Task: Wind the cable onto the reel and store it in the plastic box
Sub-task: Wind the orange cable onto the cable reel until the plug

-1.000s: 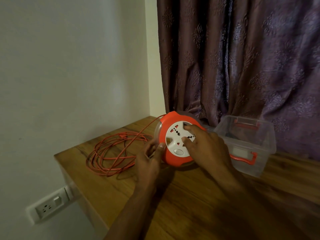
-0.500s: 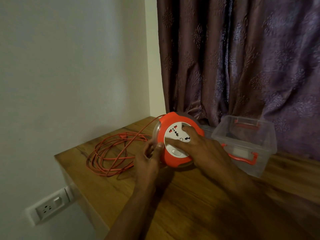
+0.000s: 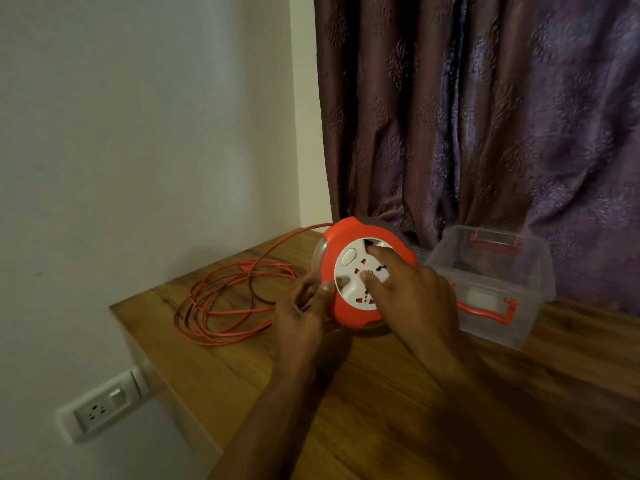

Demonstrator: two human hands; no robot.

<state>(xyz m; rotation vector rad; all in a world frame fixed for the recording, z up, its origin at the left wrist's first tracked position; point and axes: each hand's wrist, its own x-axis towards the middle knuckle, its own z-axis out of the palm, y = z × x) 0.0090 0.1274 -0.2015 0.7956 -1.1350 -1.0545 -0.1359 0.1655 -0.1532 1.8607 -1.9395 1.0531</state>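
Wooden table (image 3: pixel 381 410) runs out from both forearms, with a wall socket (image 3: pixel 104 408) low at its left. Left hand (image 3: pixel 304 313) grips the reel (image 3: pixel 332 251) by its near rim, thumb up against the orange edge. Right hand (image 3: pixel 412 296) lies on the white socket face, fingers curled into it. Loose orange cable (image 3: pixel 221 306) coils on the table left of the reel. Just right stands the clear box (image 3: pixel 533 271), open, before a purple curtain (image 3: pixel 485 116).
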